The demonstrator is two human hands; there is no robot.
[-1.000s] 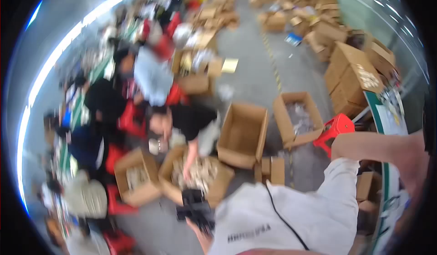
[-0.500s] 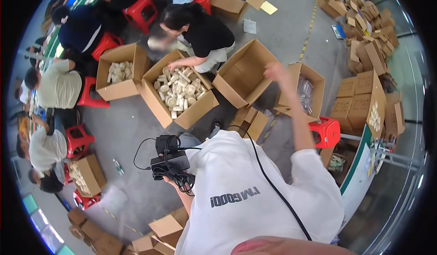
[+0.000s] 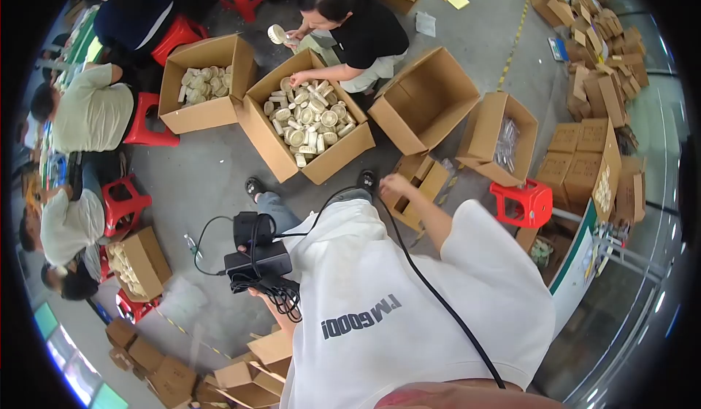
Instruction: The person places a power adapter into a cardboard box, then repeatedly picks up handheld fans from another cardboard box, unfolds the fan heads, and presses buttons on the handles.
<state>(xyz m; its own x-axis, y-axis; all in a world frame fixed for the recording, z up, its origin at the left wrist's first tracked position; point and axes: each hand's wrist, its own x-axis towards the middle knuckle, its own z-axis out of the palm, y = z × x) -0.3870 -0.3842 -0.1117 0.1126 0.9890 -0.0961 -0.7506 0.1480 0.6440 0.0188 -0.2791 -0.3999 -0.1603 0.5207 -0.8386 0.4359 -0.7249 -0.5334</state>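
The wide box (image 3: 340,162) of pale parts (image 3: 307,120) stands on the floor ahead of the wearer. On the wearer's side of that box, toward its left, the left hand (image 3: 257,292) supports a black block (image 3: 263,260) with a coiled cable (image 3: 288,301) hanging below it. The left fingers appear wrapped around the underside of this bundle, though most of the grip is hidden by it. A rounded black device (image 3: 254,228) sits against the block's far edge. The block's long axis runs roughly crosswise, from the wearer's left toward the white shirt (image 3: 409,285). The right hand (image 3: 396,184) is beyond the wide box's near right side, close above a smaller carton (image 3: 423,190); its fingers are partly curled, with nothing visible in them, and whether they pinch anything cannot be told. From those right fingers, the block lies leftward and back toward the body, well apart, so the left hand is much the nearer. A long black cord (image 3: 438,288) crosses the shirt and passes near the right hand; contact is unclear. Behind the wide box, a co-worker (image 3: 372,40) reaches one hand among the pale parts and holds up a pale piece (image 3: 277,34) in the other.
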